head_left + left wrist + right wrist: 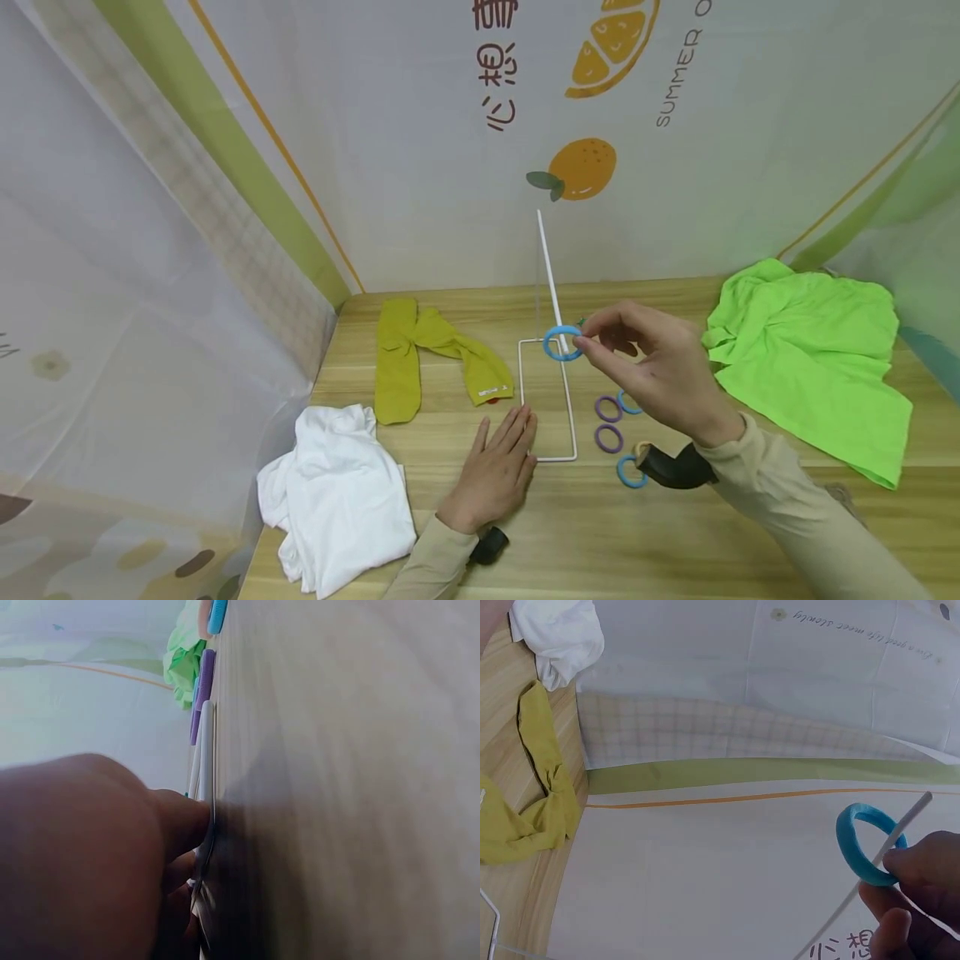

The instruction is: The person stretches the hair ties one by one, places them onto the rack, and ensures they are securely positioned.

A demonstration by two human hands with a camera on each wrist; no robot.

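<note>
- Right hand pinches a blue ring between thumb and fingertips, held up off the table.
- Ring sits around the slanted white rod; the right wrist view shows the rod passing through the ring.
- The rod rises from a white wire frame that lies flat on the table.
- Left hand lies flat, fingers straight and together, fingertips pressing on the frame's near left edge. The left wrist view confirms the fingers against the wire.
- Loose rings on the table right of the frame: two purple rings, one blue ring beside them, another blue ring near the right wrist.
- Yellow-green cloth lies left of the frame, white cloth at the near left, bright green cloth at far right.
</note>
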